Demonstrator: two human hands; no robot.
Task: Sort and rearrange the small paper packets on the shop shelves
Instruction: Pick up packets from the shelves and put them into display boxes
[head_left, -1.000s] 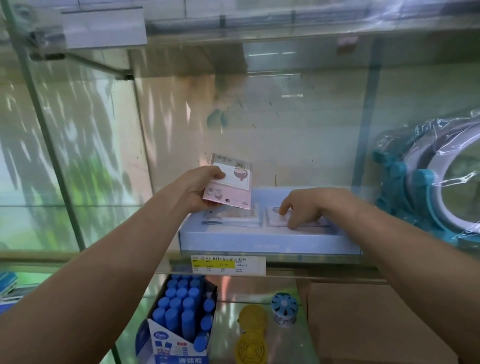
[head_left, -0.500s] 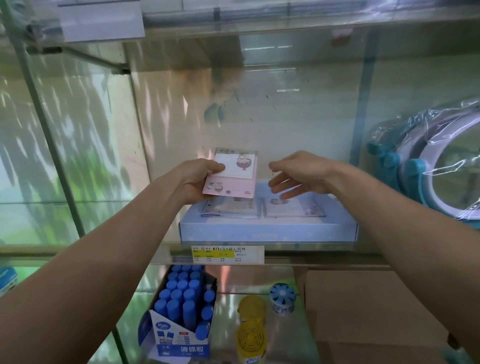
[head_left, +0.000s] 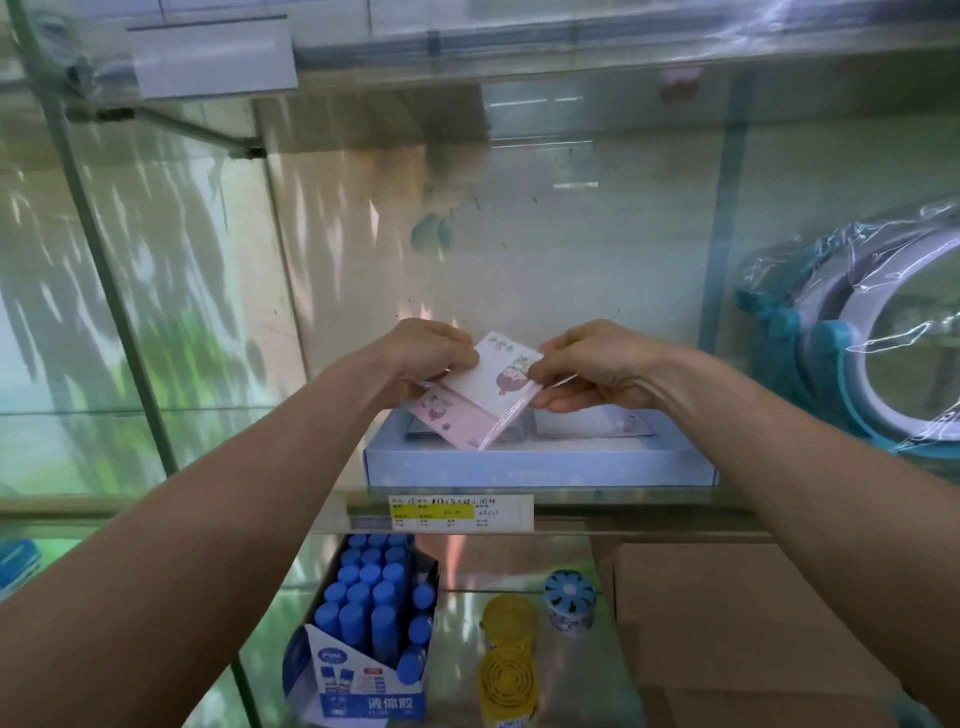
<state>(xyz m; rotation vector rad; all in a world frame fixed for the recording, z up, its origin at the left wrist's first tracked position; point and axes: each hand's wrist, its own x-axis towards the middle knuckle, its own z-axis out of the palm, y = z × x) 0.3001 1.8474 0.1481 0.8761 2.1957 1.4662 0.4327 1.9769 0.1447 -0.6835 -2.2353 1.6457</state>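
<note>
A pink and white paper packet (head_left: 480, 389) with a cartoon print is held tilted above the pale blue display box (head_left: 540, 465) on the glass shelf. My left hand (head_left: 423, 358) grips its left edge, and my right hand (head_left: 587, 366) pinches its right edge. More packets (head_left: 592, 422) lie flat inside the box, partly hidden under the held one.
A price label (head_left: 460, 512) sits on the shelf edge. Plastic-wrapped blue and white ring items (head_left: 872, 338) stand at the right. Below are a box of blue glue sticks (head_left: 371, 618), yellow round containers (head_left: 509, 654), a blue round container (head_left: 570, 605) and a cardboard box (head_left: 753, 623).
My right hand lifted off the packets in the box and took hold of the right edge of the packet that my left hand holds. The packet has tilted.
</note>
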